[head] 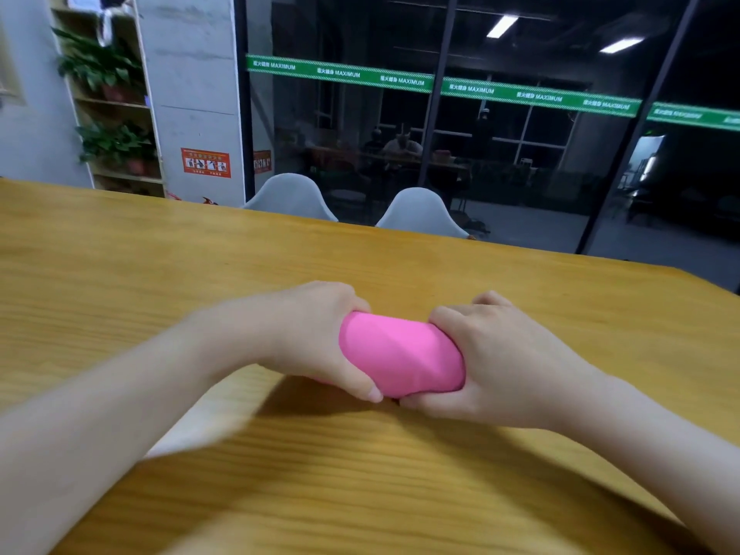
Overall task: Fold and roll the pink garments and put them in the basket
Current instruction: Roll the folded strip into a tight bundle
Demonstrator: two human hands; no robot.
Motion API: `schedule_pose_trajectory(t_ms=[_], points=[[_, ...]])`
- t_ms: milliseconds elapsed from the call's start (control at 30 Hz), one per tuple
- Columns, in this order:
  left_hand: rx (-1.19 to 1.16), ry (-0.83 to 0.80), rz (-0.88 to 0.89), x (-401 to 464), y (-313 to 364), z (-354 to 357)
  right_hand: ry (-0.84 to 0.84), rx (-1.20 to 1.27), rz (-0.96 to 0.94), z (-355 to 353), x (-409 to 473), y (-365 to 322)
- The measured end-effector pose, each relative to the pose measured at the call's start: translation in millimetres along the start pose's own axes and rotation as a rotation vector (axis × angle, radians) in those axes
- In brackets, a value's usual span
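Observation:
A pink garment, rolled into a tight bundle, is held between both hands just above the wooden table. My left hand grips its left end, thumb underneath near the front. My right hand grips its right end with fingers curled over the top and thumb below. The ends of the roll are hidden inside my palms. No basket is in view.
A pale flat thing, blurred, lies on the table under my left forearm. Two white chairs stand at the table's far edge before a dark glass wall. A shelf with plants is at the far left.

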State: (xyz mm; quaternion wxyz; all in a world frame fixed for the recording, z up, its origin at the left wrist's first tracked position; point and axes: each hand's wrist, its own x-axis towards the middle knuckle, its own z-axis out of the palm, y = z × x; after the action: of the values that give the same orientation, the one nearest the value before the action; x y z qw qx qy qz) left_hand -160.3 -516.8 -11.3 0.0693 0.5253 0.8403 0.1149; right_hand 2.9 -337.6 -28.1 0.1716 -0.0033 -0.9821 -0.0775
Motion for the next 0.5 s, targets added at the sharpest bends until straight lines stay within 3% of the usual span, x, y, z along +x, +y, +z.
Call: schedule_pose_trajectory(t_ms=[167, 267, 333, 400, 500], points=[[0.242, 0.206, 0.161, 0.6, 1.5, 15.4, -0.269, 0.41, 0.243, -19.9, 5.0, 6.7], [0.217, 0.167, 0.118, 3.1, 5.7, 11.5, -0.111, 0.024, 0.097, -13.0, -4.4, 2.5], [0.074, 0.091, 0.085, 3.4, 8.9, 6.0, -0.012, -0.171, -0.015, -6.8, -8.1, -6.8], [-0.047, 0.032, 0.076, 3.8, 10.3, 4.5, -0.038, -0.182, -0.018, -3.4, -5.4, -8.8], [-0.001, 0.064, 0.127, 2.4, 9.9, 10.2, -0.078, -0.032, 0.037, -4.3, 0.4, -4.7]])
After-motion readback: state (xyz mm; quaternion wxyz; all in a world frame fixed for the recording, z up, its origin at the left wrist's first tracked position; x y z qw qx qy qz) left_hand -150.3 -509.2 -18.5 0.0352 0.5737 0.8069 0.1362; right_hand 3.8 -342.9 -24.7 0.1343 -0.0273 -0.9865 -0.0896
